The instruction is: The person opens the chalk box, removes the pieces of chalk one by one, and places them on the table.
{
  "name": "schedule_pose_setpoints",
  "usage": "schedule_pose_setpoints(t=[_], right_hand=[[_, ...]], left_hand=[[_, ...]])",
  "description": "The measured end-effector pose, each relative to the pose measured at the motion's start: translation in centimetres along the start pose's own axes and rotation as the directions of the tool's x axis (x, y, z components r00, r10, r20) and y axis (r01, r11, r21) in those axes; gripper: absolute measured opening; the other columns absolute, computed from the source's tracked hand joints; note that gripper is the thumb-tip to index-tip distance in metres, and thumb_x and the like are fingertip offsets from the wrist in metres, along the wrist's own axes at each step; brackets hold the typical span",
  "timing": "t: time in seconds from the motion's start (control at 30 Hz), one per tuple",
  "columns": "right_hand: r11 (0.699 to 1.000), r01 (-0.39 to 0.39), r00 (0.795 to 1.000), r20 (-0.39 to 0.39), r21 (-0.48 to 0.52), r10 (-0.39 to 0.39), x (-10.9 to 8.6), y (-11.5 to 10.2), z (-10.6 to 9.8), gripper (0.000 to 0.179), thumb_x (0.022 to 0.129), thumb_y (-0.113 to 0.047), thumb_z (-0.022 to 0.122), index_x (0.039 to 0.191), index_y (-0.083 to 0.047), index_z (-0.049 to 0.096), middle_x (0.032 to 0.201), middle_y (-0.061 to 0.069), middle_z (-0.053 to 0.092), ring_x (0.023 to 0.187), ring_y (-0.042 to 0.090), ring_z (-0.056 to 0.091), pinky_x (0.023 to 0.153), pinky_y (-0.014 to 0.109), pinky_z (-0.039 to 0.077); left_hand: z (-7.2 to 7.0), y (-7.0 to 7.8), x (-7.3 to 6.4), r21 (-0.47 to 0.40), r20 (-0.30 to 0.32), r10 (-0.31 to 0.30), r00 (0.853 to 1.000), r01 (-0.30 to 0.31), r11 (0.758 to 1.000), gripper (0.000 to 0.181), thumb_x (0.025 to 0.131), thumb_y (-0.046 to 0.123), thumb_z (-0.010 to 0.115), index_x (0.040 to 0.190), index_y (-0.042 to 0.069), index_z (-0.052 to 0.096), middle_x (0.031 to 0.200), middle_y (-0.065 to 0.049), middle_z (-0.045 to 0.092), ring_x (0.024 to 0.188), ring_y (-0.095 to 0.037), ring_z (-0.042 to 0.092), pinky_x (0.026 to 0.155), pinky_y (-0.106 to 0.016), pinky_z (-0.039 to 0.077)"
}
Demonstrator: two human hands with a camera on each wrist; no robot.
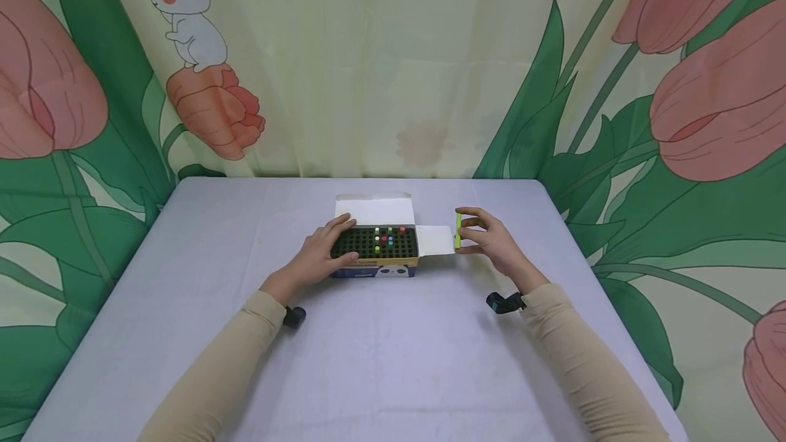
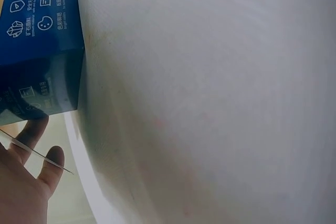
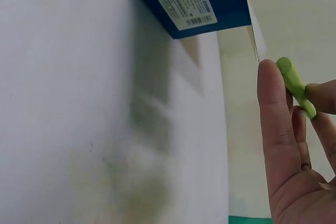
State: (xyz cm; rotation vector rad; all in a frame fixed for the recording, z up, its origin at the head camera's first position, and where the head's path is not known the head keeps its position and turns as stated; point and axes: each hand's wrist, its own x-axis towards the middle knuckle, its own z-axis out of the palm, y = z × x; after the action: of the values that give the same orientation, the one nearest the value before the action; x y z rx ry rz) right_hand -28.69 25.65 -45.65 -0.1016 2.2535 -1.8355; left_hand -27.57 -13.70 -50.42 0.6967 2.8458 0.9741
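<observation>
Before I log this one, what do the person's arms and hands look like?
Long, plain beige sleeves, lightly creased, reach almost to the wrists. A small black device is worn at each wrist. Left hand and right hand are gloveless.

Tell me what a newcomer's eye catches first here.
Most likely the big pink tulips on the backdrop, at both sides. Next, the open box on the white table, colored tips dotting its black grid. Then the lime-green stick in the right hand, near the side flap.
</observation>
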Motion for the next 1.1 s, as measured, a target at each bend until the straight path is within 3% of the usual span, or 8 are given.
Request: schedule_pose_setpoints(t=[0.23, 0.43, 0.57, 0.77, 0.87, 0.97, 1.1], right_hand=[[0.999, 0.016, 1.000, -0.013, -0.029, -0.016, -0.4, 0.8, -1.3, 0.057, 0.104, -0.011, 0.063, 0.156, -0.004, 0.041, 0.141, 0.026, 0.041, 0.105, 0.024, 0.059, 0.083, 0.040, 0.062], [0.986, -0.056, 0.995, -0.088, -0.154, 0.043, -0.5, 2.0, -2.4, 0.056, 0.102, -0.007, 0.062, 0.155, -0.006, 0.044, 0.143, 0.026, 0.044, 0.111, 0.031, 0.058, 0.084, 0.042, 0.062], [0.939, -0.139, 0.982, -0.165, -0.314, 0.090, -0.6, 2.4, -3.0, 0.054, 0.099, -0.009, 0.062, 0.151, -0.008, 0.050, 0.144, 0.024, 0.049, 0.116, 0.037, 0.059, 0.077, 0.037, 0.063], [0.823, -0.233, 0.967, -0.217, -0.518, 0.137, -0.9, 2.7, -3.5, 0.053, 0.095, -0.012, 0.061, 0.147, -0.006, 0.054, 0.153, 0.030, 0.041, 0.110, 0.036, 0.060, 0.069, 0.031, 0.059], [0.795, -0.260, 0.962, -0.218, -0.548, 0.165, -1.0, 2.9, -3.6, 0.050, 0.096, -0.012, 0.061, 0.145, -0.005, 0.055, 0.148, 0.031, 0.043, 0.092, 0.029, 0.066, 0.066, 0.029, 0.056], [0.788, -0.278, 0.959, -0.209, -0.549, 0.192, -1.0, 3.2, -3.6, 0.049, 0.096, -0.010, 0.060, 0.144, -0.004, 0.055, 0.132, 0.029, 0.050, 0.069, 0.020, 0.066, 0.061, 0.027, 0.056], [0.752, -0.278, 0.959, -0.209, -0.597, 0.189, -0.9, 3.7, -3.6, 0.048, 0.094, -0.009, 0.061, 0.141, -0.003, 0.058, 0.121, 0.025, 0.051, 0.069, 0.018, 0.062, 0.058, 0.026, 0.054]], left_hand=[[0.0, -0.1, 0.0, -0.002, -0.004, 0.002, 1.000, -0.002, 1.000, 0.080, 0.100, 0.053, 0.063, 0.165, 0.024, 0.027, 0.174, 0.001, 0.015, 0.150, -0.041, 0.031, 0.114, -0.075, 0.021], [0.0, -0.2, -0.1, 0.001, 0.001, 0.007, 1.000, -0.007, 1.000, 0.080, 0.100, 0.054, 0.063, 0.165, 0.024, 0.027, 0.174, 0.000, 0.015, 0.150, -0.041, 0.031, 0.114, -0.075, 0.022], [0.0, -0.1, -0.1, 0.000, -0.004, 0.006, 1.000, -0.006, 1.000, 0.080, 0.100, 0.055, 0.063, 0.165, 0.025, 0.027, 0.174, 0.001, 0.016, 0.150, -0.041, 0.032, 0.114, -0.075, 0.022], [0.0, -0.1, 0.0, -0.001, -0.012, 0.011, 1.000, -0.011, 1.000, 0.079, 0.100, 0.054, 0.063, 0.165, 0.025, 0.027, 0.174, 0.001, 0.016, 0.149, -0.041, 0.032, 0.113, -0.076, 0.022], [-0.1, 0.0, -0.1, -0.002, -0.011, 0.012, 1.000, -0.012, 1.000, 0.080, 0.100, 0.054, 0.063, 0.165, 0.024, 0.027, 0.174, 0.001, 0.016, 0.149, -0.041, 0.032, 0.113, -0.075, 0.022], [-0.1, 0.1, -0.1, -0.005, -0.008, 0.011, 1.000, -0.011, 1.000, 0.081, 0.100, 0.054, 0.064, 0.165, 0.023, 0.027, 0.174, 0.000, 0.016, 0.149, -0.041, 0.032, 0.113, -0.075, 0.022], [-0.1, 0.1, -0.1, -0.003, -0.005, 0.011, 1.000, -0.011, 1.000, 0.080, 0.100, 0.054, 0.063, 0.165, 0.024, 0.027, 0.174, 0.001, 0.016, 0.149, -0.041, 0.032, 0.113, -0.075, 0.022]])
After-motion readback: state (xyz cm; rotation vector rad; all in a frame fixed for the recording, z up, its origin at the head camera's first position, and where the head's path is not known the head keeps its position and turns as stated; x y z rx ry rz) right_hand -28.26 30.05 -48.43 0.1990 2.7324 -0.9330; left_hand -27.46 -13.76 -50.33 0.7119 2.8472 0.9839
